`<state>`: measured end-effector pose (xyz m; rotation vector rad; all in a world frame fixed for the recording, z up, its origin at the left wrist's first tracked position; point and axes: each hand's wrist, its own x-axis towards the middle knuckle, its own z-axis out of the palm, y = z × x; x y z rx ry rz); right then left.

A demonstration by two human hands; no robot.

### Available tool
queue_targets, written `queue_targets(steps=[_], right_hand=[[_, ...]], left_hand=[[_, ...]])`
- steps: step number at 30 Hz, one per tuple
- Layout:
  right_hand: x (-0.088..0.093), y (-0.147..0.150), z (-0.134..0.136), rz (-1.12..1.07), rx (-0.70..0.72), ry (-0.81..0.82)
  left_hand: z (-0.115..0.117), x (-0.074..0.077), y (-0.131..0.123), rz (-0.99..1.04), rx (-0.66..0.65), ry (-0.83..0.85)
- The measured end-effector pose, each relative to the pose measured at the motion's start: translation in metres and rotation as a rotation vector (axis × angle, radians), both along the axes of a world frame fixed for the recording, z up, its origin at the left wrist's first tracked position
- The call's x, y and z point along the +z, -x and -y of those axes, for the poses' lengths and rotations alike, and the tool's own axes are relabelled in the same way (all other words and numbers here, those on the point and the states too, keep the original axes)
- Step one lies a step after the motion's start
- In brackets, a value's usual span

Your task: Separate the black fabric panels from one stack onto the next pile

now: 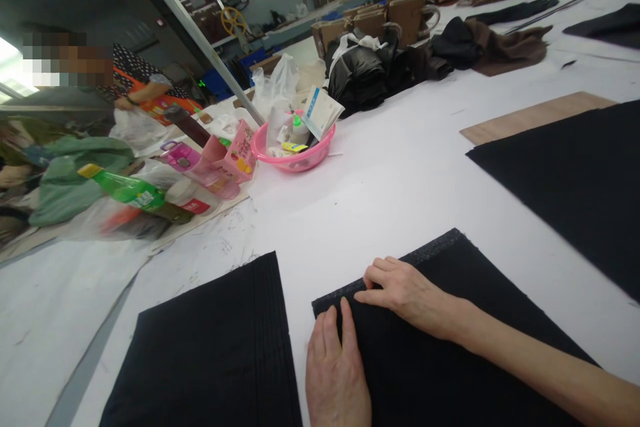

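Note:
A black fabric piece (450,340) lies flat on the white table (390,180) in front of me. My left hand (335,373) rests flat on its near left corner, fingers stretched out and together. My right hand (400,290) lies on the cloth's left edge with fingers curled, pinching or pressing that edge. A neat stack of black fabric pieces (215,353) lies just to the left, apart from both hands.
A larger black cloth (575,180) lies on a brown board (530,117) at right. A pink basin (295,147) of small items, pink boxes (230,157), a green bottle (133,192) and plastic bags sit at left. Dark garments (380,67), cardboard boxes and other people are farther back.

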<state>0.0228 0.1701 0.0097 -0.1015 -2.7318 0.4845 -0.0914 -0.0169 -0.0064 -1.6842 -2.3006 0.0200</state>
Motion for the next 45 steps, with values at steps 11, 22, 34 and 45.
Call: queue_targets(steps=[11, 22, 34, 45], right_hand=[[-0.004, -0.004, -0.003, -0.031, 0.018, 0.020], [-0.002, -0.001, -0.001, -0.035, 0.011, -0.037], [-0.005, -0.017, -0.026, -0.063, 0.037, 0.035], [0.000, -0.020, -0.022, -0.009, 0.013, 0.013]], left_hand=[[0.001, -0.003, 0.005, -0.006, -0.046, 0.021], [-0.012, 0.008, 0.000, -0.087, -0.113, 0.021], [-0.017, 0.014, 0.003, -0.061, -0.145, 0.078], [-0.016, 0.011, 0.007, -0.107, -0.199, 0.079]])
